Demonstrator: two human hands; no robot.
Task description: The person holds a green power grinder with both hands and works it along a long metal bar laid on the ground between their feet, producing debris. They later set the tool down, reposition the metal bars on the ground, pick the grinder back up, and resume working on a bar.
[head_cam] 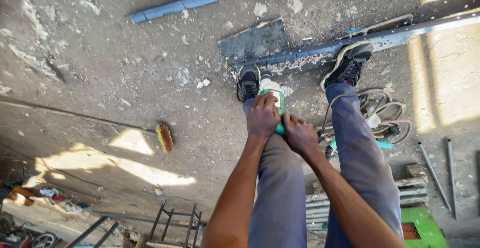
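I look down at my own legs in blue trousers and black shoes on a dusty concrete floor. My left hand [262, 115] grips the body of a green and white angle grinder [274, 94], which points toward my left shoe [248, 81]. My right hand [299, 134] holds the grinder's rear end, just behind the left hand. A long grey metal bar [400, 34] lies across the floor under my right shoe [350, 63]. A flat dark metal plate [255, 42] lies beside the bar's end.
A small brush [164, 137] lies on the floor to the left. Blue metal profiles [200, 0] run along the top. A coiled cable [385, 113], thin rods [434, 175], stacked wood, a green box [422, 228] and a black metal frame [175, 223] sit nearby.
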